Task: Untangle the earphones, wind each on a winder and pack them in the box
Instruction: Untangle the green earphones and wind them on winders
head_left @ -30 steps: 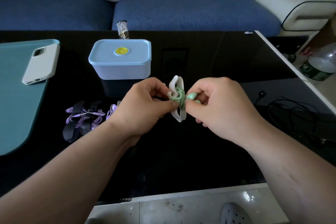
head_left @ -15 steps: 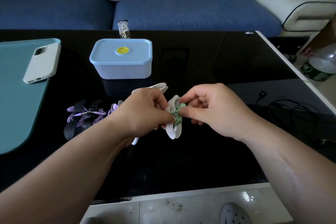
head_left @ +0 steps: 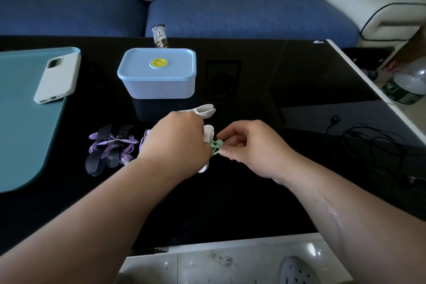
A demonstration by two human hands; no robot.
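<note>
Ctr frame: white winder [head_left: 209,135] is gripped by left hand [head_left: 177,145], green earphone cord [head_left: 216,144] pinched by right hand [head_left: 251,148]. Cord should be kept taut & end tucked in; box [head_left: 158,83], upper ctr, lidded.

The glossy black table top [head_left: 253,191] is mirroring the smooth, matt pale-blue plastic box [head_left: 159,85]; the blue sofa cushions [head_left: 253,11] are showing soft woven cloth.

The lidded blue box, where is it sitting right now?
In the head view the blue box stands on the black table, left of centre, just beyond the left hand, with a white phone to its left.
</note>
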